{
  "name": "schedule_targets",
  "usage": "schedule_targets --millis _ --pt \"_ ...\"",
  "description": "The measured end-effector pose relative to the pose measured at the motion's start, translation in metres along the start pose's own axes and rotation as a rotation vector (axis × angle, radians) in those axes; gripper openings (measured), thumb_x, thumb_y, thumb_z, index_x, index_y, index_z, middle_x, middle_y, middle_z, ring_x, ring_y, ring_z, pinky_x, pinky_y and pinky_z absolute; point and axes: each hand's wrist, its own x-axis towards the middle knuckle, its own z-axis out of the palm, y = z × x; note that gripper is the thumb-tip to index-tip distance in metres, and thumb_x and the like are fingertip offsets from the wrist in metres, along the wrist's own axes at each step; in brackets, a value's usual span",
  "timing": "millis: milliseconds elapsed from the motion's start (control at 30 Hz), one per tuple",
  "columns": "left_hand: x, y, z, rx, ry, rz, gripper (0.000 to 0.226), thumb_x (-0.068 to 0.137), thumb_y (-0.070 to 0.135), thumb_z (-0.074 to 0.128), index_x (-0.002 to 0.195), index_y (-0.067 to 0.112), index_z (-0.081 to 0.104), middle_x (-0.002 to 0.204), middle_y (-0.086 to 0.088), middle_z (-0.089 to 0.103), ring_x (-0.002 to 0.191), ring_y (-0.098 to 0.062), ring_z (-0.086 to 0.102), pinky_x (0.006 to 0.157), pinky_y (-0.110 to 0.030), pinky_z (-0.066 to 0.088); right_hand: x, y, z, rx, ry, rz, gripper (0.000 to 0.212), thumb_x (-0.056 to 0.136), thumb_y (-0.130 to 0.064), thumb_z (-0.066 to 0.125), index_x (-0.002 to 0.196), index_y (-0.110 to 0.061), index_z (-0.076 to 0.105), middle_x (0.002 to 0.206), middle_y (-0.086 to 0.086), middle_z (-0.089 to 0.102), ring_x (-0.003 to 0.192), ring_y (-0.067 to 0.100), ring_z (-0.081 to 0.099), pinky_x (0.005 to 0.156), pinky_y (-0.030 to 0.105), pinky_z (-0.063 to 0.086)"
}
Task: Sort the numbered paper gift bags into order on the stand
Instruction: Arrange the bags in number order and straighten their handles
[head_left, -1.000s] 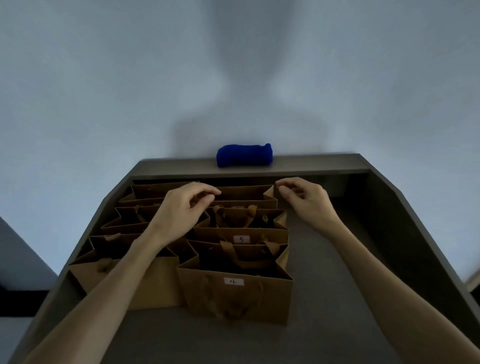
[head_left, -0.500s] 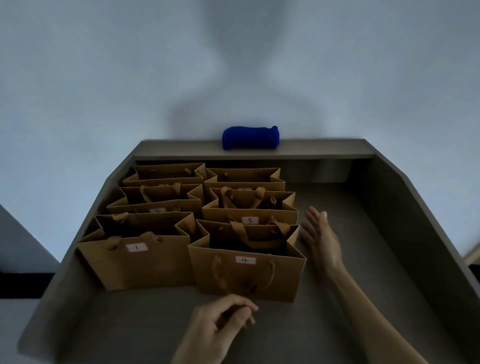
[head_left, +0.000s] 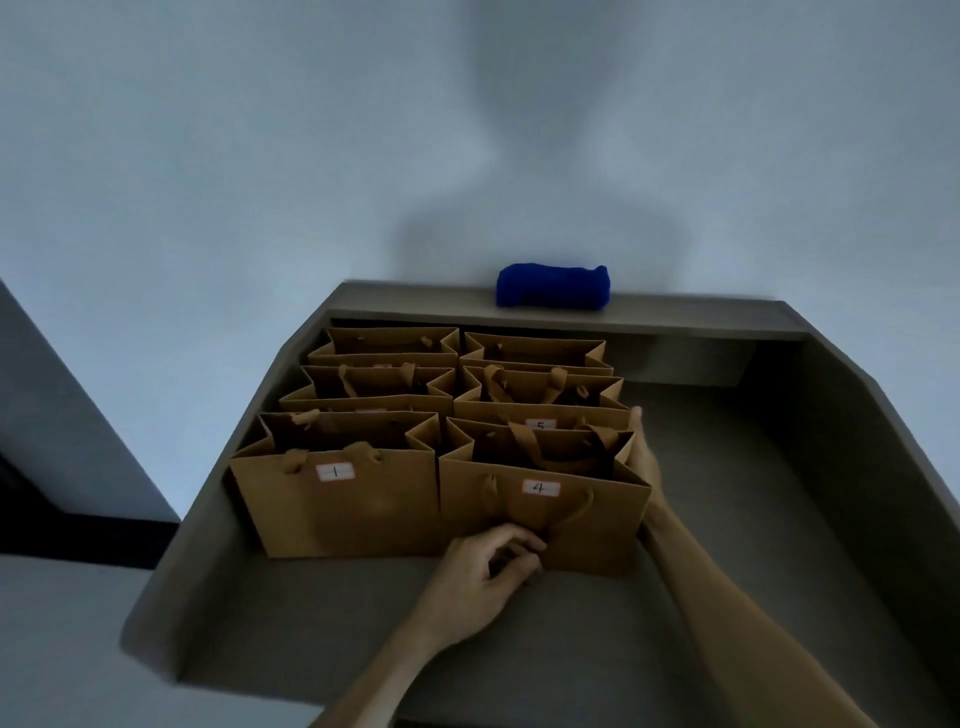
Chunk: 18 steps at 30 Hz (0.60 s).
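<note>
The left hand (head_left: 480, 569) is curled with its fingers (head_left: 511, 545) pinched around the bottom of the cord handle hanging down the front of the bag marked 4 (head_left: 540, 519). The right hand (head_left: 643, 460) lies flat, fingers (head_left: 635, 423) straight, pressed against that bag's right side, gripping nothing. Just left of the pinching fingers, touching bag 4, stands the bag marked 1 (head_left: 337, 504). Beyond the fingertips, directly behind bag 4, is the bag marked 5 (head_left: 540, 415), and further bags with labels hidden fill two rows behind. All six stand upright on the grey stand (head_left: 779, 519). On its far ledge lies a rolled blue cloth (head_left: 553, 287)
</note>
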Motion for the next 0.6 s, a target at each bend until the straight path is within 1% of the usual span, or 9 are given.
schedule_targets --millis 100,200,300,367,467,533,600 --pt "0.007 -0.001 -0.005 0.019 0.007 0.013 0.019 0.098 0.024 0.054 0.115 0.025 0.062 0.102 0.010 0.069 0.096 0.000 0.066 0.089 -0.023 0.053 0.004 -0.003 0.001 -0.018 0.019 -0.012 0.050 0.096 -0.057 0.038 0.115 -0.017 0.062 0.113 0.011 0.068 0.110 0.027 0.063 0.109 0.051 0.041" --pt "0.006 -0.002 -0.006 0.031 0.011 0.011 0.019 0.098 0.023 0.054 0.115 0.024 0.063 0.102 0.010 0.069 0.096 0.001 0.065 0.090 -0.022 0.053 0.010 -0.002 0.000 -0.047 0.014 -0.021 0.047 0.097 -0.056 0.037 0.110 -0.019 0.064 0.113 0.011 0.068 0.111 0.028 0.063 0.110 0.052 0.040" --pt "-0.003 -0.006 -0.008 0.046 0.010 -0.003 0.018 0.098 0.027 0.054 0.114 0.027 0.064 0.103 0.015 0.067 0.100 0.003 0.063 0.091 -0.019 0.050 0.011 -0.002 -0.002 -0.052 0.033 -0.023 0.045 0.098 -0.056 0.036 0.109 -0.023 0.064 0.111 0.008 0.069 0.108 0.025 0.063 0.110 0.052 0.040" --pt "-0.014 -0.011 -0.014 0.035 0.037 -0.017 0.017 0.097 0.029 0.054 0.112 0.029 0.064 0.102 0.017 0.068 0.100 0.003 0.062 0.090 -0.017 0.049 0.007 0.001 -0.006 -0.032 0.042 -0.018 0.046 0.096 -0.058 0.037 0.115 -0.025 0.064 0.116 0.009 0.068 0.113 0.027 0.063 0.110 0.053 0.040" --pt "-0.038 -0.018 -0.029 -0.032 0.106 -0.074 0.020 0.095 0.036 0.052 0.108 0.030 0.065 0.098 0.020 0.068 0.098 0.001 0.063 0.088 -0.015 0.047 -0.006 0.008 -0.014 0.018 0.008 -0.017 0.055 0.095 -0.061 0.036 0.135 -0.026 0.053 0.131 0.010 0.062 0.123 0.029 0.057 0.109 0.053 0.040" --pt "-0.054 -0.023 -0.041 -0.128 0.212 -0.132 0.026 0.090 0.039 0.050 0.105 0.025 0.067 0.095 0.015 0.070 0.094 -0.002 0.065 0.089 -0.019 0.049 -0.016 0.013 -0.018 0.035 -0.017 -0.036 0.055 0.098 -0.057 0.034 0.140 -0.026 0.049 0.134 0.008 0.059 0.125 0.028 0.055 0.110 0.052 0.038" --pt "-0.066 -0.030 -0.054 -0.233 0.373 -0.206 0.033 0.087 0.040 0.048 0.102 0.017 0.067 0.093 0.008 0.071 0.089 -0.006 0.067 0.088 -0.025 0.051 -0.028 0.017 -0.020 0.045 -0.032 -0.059 0.052 0.097 -0.055 0.034 0.139 -0.028 0.049 0.126 0.002 0.061 0.121 0.025 0.057 0.108 0.049 0.040"
